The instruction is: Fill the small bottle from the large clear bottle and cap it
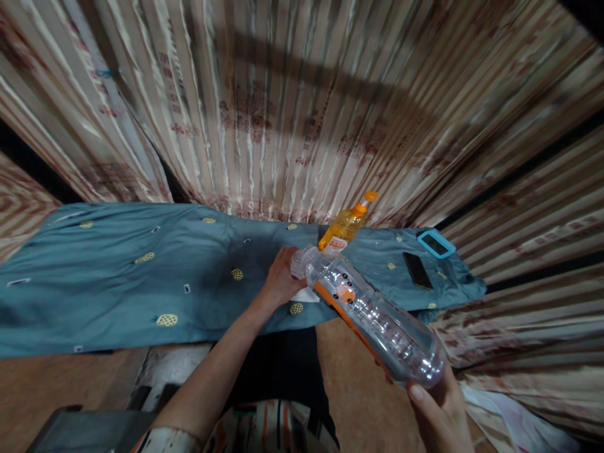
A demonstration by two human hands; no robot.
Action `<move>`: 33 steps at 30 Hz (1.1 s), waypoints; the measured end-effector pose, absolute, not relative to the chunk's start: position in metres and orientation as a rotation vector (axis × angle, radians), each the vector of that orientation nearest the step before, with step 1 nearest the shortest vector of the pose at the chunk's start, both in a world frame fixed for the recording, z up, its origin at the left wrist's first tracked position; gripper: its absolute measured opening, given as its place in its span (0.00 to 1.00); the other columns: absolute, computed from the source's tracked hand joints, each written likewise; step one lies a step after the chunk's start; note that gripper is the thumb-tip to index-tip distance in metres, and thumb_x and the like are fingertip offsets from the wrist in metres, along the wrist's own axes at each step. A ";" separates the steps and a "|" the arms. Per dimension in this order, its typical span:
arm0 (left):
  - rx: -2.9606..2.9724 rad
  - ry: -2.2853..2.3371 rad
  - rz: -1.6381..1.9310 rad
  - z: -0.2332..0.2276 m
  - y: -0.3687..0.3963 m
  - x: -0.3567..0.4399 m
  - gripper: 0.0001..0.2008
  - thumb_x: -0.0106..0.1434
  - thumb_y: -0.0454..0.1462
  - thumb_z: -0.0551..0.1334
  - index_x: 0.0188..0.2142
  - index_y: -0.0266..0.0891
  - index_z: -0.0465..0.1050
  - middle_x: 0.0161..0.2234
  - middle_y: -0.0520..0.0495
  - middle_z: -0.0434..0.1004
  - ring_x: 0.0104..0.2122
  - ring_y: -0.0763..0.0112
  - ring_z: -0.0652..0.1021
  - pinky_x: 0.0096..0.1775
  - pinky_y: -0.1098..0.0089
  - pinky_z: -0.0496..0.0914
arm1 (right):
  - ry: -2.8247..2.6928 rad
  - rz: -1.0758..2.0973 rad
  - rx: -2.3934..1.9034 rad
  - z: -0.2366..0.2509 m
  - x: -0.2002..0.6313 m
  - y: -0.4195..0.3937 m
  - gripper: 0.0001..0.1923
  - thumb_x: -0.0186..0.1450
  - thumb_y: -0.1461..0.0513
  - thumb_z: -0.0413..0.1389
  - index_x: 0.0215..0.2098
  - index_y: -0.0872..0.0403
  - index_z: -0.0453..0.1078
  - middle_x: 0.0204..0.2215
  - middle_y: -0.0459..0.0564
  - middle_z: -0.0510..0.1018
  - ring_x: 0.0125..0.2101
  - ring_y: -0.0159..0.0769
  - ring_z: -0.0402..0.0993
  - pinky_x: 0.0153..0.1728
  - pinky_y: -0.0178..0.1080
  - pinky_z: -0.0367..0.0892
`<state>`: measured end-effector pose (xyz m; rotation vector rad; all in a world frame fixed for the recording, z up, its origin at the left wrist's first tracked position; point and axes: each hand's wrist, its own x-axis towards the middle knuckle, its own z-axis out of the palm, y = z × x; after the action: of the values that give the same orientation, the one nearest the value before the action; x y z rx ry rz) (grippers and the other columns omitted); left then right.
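Between both hands' fingers point(419, 395) lies the clear bottle point(372, 314).

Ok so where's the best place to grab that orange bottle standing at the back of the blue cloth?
Probably the orange bottle is best taken around its broad body, below the narrow neck and cap. It stands roughly upright at the cloth's far edge against the curtain, so come from the near side, past the clear bottle.
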<state>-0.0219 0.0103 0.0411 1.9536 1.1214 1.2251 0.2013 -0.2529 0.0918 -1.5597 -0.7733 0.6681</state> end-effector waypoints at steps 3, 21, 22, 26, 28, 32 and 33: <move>1.935 1.127 1.217 0.042 0.010 -0.021 0.25 0.53 0.41 0.81 0.46 0.42 0.75 0.44 0.44 0.81 0.47 0.52 0.84 0.50 0.53 0.81 | -0.789 0.645 -1.560 0.088 0.206 -0.254 0.47 0.62 0.41 0.72 0.71 0.50 0.68 0.67 0.63 0.78 0.70 0.65 0.70 0.72 0.60 0.58; 1.956 1.132 1.212 0.036 0.012 -0.022 0.28 0.52 0.39 0.80 0.50 0.43 0.75 0.47 0.44 0.81 0.49 0.53 0.84 0.52 0.54 0.81 | -0.813 0.644 -1.526 0.078 0.216 -0.254 0.44 0.62 0.42 0.72 0.70 0.50 0.71 0.67 0.61 0.79 0.69 0.65 0.72 0.68 0.58 0.63; 1.959 1.133 1.206 0.036 0.013 -0.022 0.28 0.52 0.39 0.80 0.50 0.43 0.74 0.47 0.44 0.81 0.49 0.52 0.84 0.52 0.54 0.81 | -0.815 0.654 -1.516 0.077 0.217 -0.254 0.44 0.62 0.43 0.72 0.71 0.49 0.71 0.68 0.61 0.79 0.69 0.63 0.72 0.67 0.56 0.64; 1.961 1.142 1.209 0.036 0.013 -0.022 0.27 0.53 0.39 0.79 0.50 0.43 0.74 0.47 0.45 0.81 0.49 0.52 0.84 0.52 0.54 0.81 | -0.807 0.632 -1.480 0.078 0.216 -0.253 0.42 0.61 0.45 0.74 0.69 0.49 0.73 0.66 0.60 0.81 0.66 0.59 0.75 0.66 0.52 0.65; 1.957 1.137 1.213 0.036 0.012 -0.022 0.27 0.53 0.39 0.80 0.50 0.43 0.74 0.46 0.45 0.81 0.48 0.53 0.84 0.52 0.54 0.81 | -0.783 0.638 -1.489 0.083 0.212 -0.253 0.43 0.61 0.44 0.74 0.69 0.50 0.72 0.66 0.60 0.80 0.68 0.61 0.73 0.68 0.55 0.62; 1.953 1.126 1.221 0.039 0.011 -0.021 0.27 0.52 0.39 0.81 0.49 0.43 0.75 0.46 0.45 0.81 0.48 0.53 0.84 0.51 0.54 0.81 | -0.747 0.670 -1.516 0.094 0.203 -0.252 0.48 0.59 0.43 0.75 0.71 0.50 0.70 0.68 0.62 0.78 0.71 0.66 0.69 0.72 0.61 0.58; 1.950 1.128 1.223 0.039 0.010 -0.021 0.27 0.52 0.39 0.81 0.48 0.43 0.75 0.46 0.45 0.81 0.48 0.53 0.84 0.51 0.55 0.81 | -0.742 0.671 -1.521 0.094 0.202 -0.253 0.48 0.59 0.43 0.75 0.71 0.50 0.70 0.69 0.62 0.78 0.71 0.67 0.68 0.72 0.62 0.58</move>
<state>-0.0211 0.0104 0.0394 1.9502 1.1284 1.2231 0.2024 -0.2527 0.0943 -1.5209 -0.7421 0.6708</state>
